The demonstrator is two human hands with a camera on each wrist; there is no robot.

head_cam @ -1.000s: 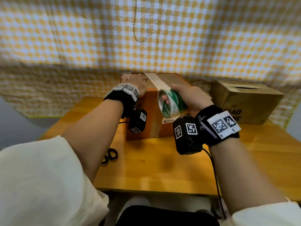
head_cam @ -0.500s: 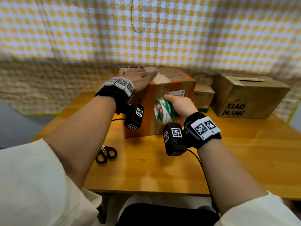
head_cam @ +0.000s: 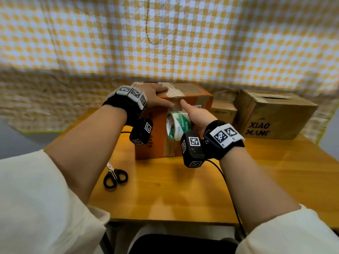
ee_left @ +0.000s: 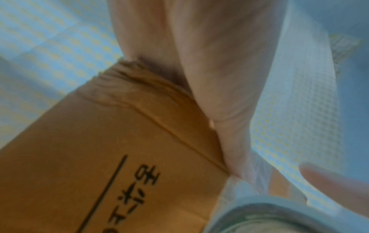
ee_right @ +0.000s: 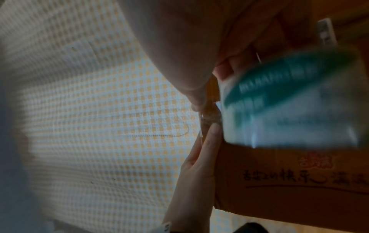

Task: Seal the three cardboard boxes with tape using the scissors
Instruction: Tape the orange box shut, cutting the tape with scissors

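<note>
Scissors [head_cam: 115, 176] lie shut on the table [head_cam: 183, 195] at the left, apart from both hands. The left hand [head_cam: 153, 97] rests flat, fingers straight, on the orange box [head_cam: 156, 142], pressing the tape strip [head_cam: 174, 92] at its top edge. Beside it, the right hand [head_cam: 199, 116] holds the tape roll [head_cam: 177, 125] against the box front, forefinger extended. Two more boxes [head_cam: 271, 116] stand at the right.

Bare counter [head_cam: 183, 189] is lying open in front — scissors [head_cam: 115, 176] are sitting at its left, three boxes are blocking the back edge.
</note>
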